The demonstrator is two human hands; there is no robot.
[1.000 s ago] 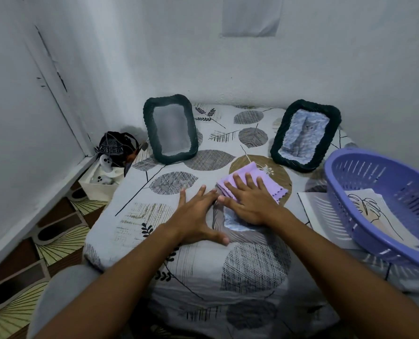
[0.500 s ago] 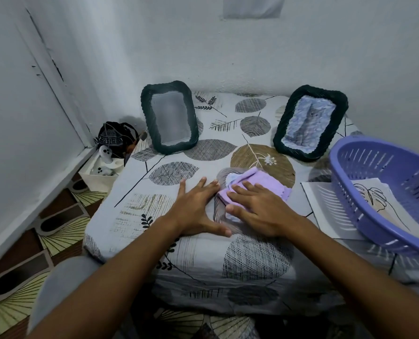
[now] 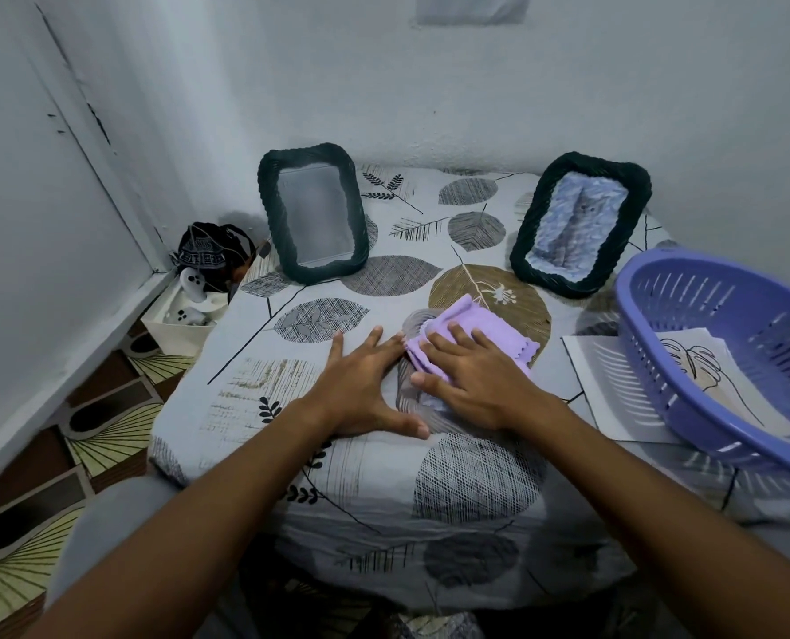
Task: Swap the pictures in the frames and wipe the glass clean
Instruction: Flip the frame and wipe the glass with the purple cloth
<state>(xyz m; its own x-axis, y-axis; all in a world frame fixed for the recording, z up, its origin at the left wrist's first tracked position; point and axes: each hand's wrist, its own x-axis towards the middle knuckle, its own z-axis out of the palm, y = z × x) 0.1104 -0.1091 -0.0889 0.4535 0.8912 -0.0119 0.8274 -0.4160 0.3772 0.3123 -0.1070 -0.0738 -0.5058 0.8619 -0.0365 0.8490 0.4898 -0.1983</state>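
A folded lilac cloth (image 3: 457, 318) lies on a clear glass pane (image 3: 413, 405) on the leaf-print table cover. My right hand (image 3: 469, 378) presses flat on the cloth with straight fingers. My left hand (image 3: 360, 385) rests flat beside it, fingers spread, its thumb at the pane's near edge. Two dark woven frames lean at the back: the left frame (image 3: 312, 214) shows a blank grey panel, the right frame (image 3: 579, 223) holds a cat picture. A leaf line drawing (image 3: 701, 366) lies in the purple basket.
The purple slotted basket (image 3: 688, 292) sits at the right, over a white sheet (image 3: 600, 380). The wall stands close behind the frames. Left of the table, a white box (image 3: 185, 325) with game controllers and a dark bag (image 3: 208, 253) sit on the patterned floor.
My right hand drew the cloth toward me over the glass, then slid it a little away again. The left hand stayed in place. The camera view shifted slightly.
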